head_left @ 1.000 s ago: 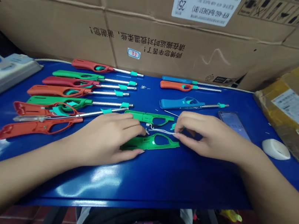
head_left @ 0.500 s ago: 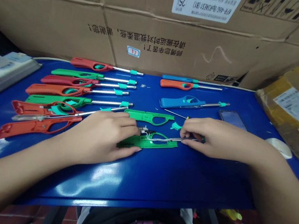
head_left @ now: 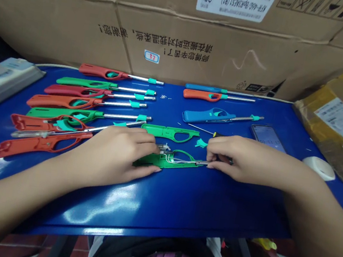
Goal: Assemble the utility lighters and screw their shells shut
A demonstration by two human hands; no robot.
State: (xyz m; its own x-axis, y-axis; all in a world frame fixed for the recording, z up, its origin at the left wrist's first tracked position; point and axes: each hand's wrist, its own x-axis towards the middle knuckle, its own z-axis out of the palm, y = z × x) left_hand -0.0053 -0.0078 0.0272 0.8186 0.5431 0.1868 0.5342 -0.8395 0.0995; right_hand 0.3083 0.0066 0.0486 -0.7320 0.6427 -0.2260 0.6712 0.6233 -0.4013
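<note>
My left hand grips the handle end of an opened green lighter half-shell, with thumb below and fingers above. White wires and small inner parts lie in the shell, partly hidden by my fingers. At its right end, my right hand pinches the metal lighter tube, which sits at the shell's tip. The other green half-shell lies just behind. A loose turquoise trigger piece rests between it and my right hand. Beyond that hand's fingertips is a screwdriver with a yellow-and-black handle.
Several assembled lighters line the left. An opened red lighter lies nearer. Blue and orange lighters lie at back right. A phone, a white mouse-like object, a taped parcel, a power strip and a cardboard wall surround them.
The metal tube now sits more in line with the green shell's tip, and less of it shows beneath my right fingers. My left hand keeps its hold. The view has shifted slightly.
</note>
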